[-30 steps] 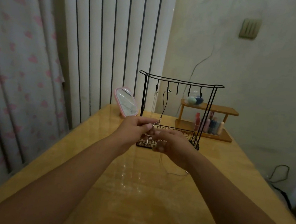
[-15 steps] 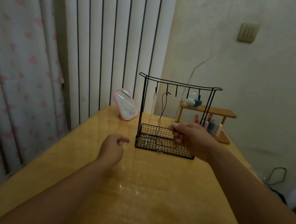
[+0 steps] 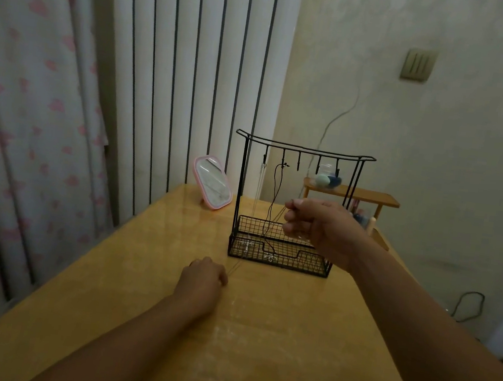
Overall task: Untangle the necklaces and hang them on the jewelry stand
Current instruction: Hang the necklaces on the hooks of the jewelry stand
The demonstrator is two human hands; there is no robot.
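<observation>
Right hand (image 3: pixel 322 228) fingers (image 3: pixel 295 203) curled, pinching one end of a thin chain (image 3: pixel 257 245), raised in front of the stand (image 3: pixel 303 148), near its right side. Left hand (image 3: pixel 203 276) low, resting on the tabletop (image 3: pixel 288 339), fingers closed on the chain's other end as far as I can tell; exact pinch is hidden behind the knuckles. Chain runs taut and straight between the hands, faint, no knot visible, so this one looks untangled but not yet hung. Stand: a pale chain (image 3: pixel 257 197) already hangs from the leftmost hook, a black cord (image 3: pixel 273 199) from the second, both reaching down into the wire basket (image 3: pixel 280 255) with small pendants there. Three hooks look free. Judgement: roughly two hung, third in hand, next is lifting it to a free hook. Can't tell whether more necklaces remain. Pink mirror (image 3: pixel 212 186) left of stand, wooden shelf (image 3: pixel 367 196) behind it.
</observation>
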